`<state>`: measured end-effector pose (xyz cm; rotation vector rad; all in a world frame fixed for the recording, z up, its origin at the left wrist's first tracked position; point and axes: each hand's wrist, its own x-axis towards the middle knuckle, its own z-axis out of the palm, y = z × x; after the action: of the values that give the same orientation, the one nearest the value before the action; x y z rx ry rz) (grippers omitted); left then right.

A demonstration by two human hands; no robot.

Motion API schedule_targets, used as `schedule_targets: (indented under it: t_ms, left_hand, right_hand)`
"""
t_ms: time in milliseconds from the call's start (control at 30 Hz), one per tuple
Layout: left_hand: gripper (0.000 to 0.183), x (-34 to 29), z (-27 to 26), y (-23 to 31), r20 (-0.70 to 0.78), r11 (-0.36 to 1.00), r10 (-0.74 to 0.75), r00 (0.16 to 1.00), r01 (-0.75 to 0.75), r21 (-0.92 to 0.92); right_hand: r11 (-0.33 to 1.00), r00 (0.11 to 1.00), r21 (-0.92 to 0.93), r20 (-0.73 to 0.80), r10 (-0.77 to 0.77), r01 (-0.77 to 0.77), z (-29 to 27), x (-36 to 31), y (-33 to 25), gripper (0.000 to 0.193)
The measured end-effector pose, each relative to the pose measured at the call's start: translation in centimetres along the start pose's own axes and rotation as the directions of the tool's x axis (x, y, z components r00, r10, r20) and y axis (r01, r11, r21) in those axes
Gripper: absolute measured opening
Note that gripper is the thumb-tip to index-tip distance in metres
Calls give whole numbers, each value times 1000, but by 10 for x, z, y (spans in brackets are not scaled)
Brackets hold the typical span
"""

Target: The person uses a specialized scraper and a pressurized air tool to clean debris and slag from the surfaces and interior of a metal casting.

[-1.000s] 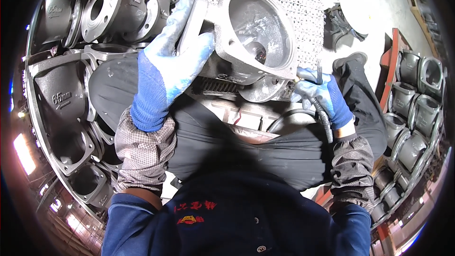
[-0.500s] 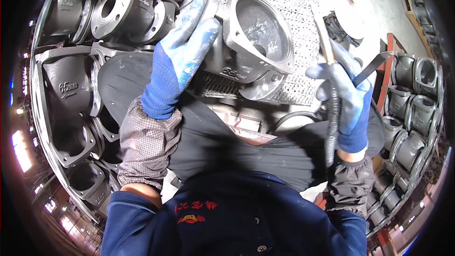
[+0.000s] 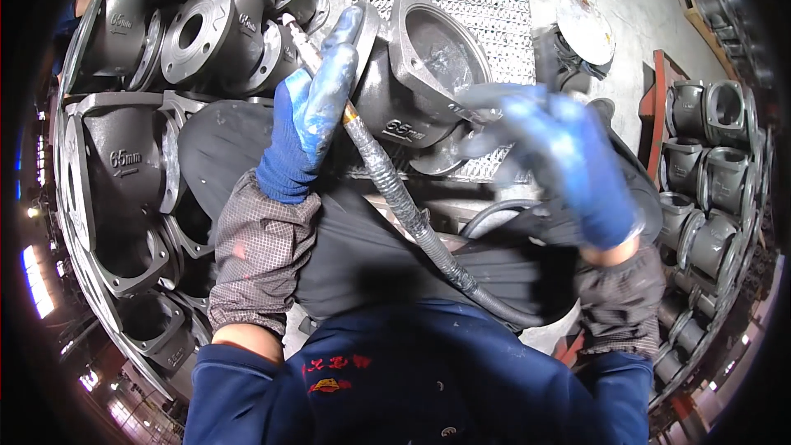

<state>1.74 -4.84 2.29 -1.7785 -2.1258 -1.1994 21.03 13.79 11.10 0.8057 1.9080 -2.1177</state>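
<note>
My left hand (image 3: pixel 317 107), in a blue coated glove, closes over a slim pencil-shaped tool with a pale tip, fed by a ribbed grey hose (image 3: pixel 401 202). Its fingers also lie against the round flange of a grey cast-metal valve body (image 3: pixel 387 86). That casting rests tilted on a metal mesh bench top (image 3: pixel 486 0), its wide square-flanged opening facing up and showing whitish patches inside. Near the casting's right edge, my gloved right hand (image 3: pixel 560 156) is smeared by motion. A blurred dark upright shape (image 3: pixel 546 58) stands just above it; what it is I cannot tell.
Similar castings (image 3: pixel 124 156) are stacked in a bin at the left. More castings (image 3: pixel 725 181) fill another at the right, beside a red frame edge (image 3: pixel 657 107). Beyond the bench's right side sits a pale round disc (image 3: pixel 586 29). The hose crosses my lap.
The hose-fed tool has passed from my right hand to my left. My right hand has moved left, towards the casting; the dark flat bar it held is no longer clear.
</note>
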Motion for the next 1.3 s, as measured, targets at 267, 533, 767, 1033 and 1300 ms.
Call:
schedule_targets:
  t_ms: [267,533,767,1033,1300]
  left_hand:
    - [35,-4,-4,5,136,985,-167,977,160,67]
    - [42,22,2,24,96,916,-389,916,396,-59]
    - [42,5,-7,3,166,877,-397,903,426,-222]
    - [61,-10,-8,-19,110,993,-79,991,68,98]
    - [60,-23,-12,-30,112,985,-48,993,28,173]
  right_hand:
    - [958,769,268,-633,94,104,-100,9,162,40]
    - [999,688,23,-725,-6,33,-176,48,168,34]
    - [697,616,-671,-667,-418,-253,-213,76,182,35]
    - [642,647,-687,-667,-369,-341,-214,86,168,35]
    - [741,686,-615,-663,-299,-271,-228,93,171,38]
